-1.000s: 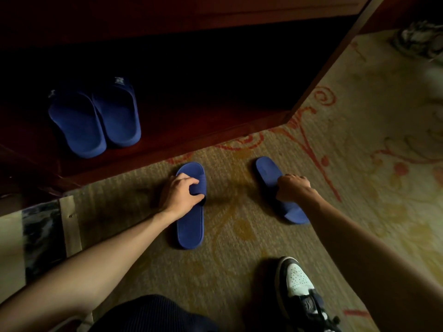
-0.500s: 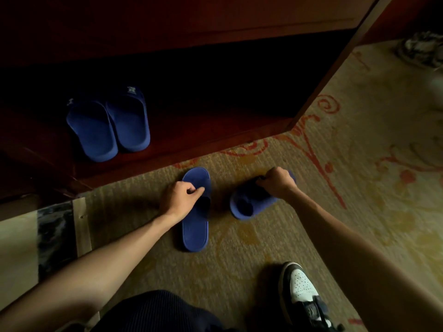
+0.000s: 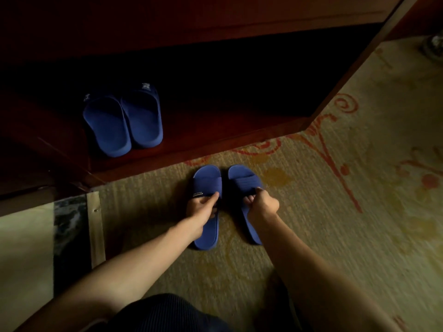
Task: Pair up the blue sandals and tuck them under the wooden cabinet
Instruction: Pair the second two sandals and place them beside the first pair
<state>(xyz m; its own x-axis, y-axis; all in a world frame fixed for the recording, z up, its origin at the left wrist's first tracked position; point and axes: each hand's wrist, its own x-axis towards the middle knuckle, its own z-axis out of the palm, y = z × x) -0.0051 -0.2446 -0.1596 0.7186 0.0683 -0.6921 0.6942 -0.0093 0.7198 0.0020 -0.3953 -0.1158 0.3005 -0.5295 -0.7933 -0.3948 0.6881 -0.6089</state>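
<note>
Far recess under the wooden cabinet [image 3: 215,27]: lost in shadow, depth and contents not discernible. Toe ends of the stored pair of sandals [image 3: 122,121]: dim, strap marks too small to read. Small white print on the strap of the left sandal [image 3: 206,188]: illegible. Fingertips of the left hand [image 3: 200,208]: tucked beneath that strap, grip only partly seen. Right hand [image 3: 261,207]: covers the middle of the right sandal [image 3: 242,180]; heel partly behind the forearm. Pale object [image 3: 434,45] at far right: cut by the edge, blurred, unidentifiable. Dark garment [image 3: 167,315] at near edge: cropped.
</note>
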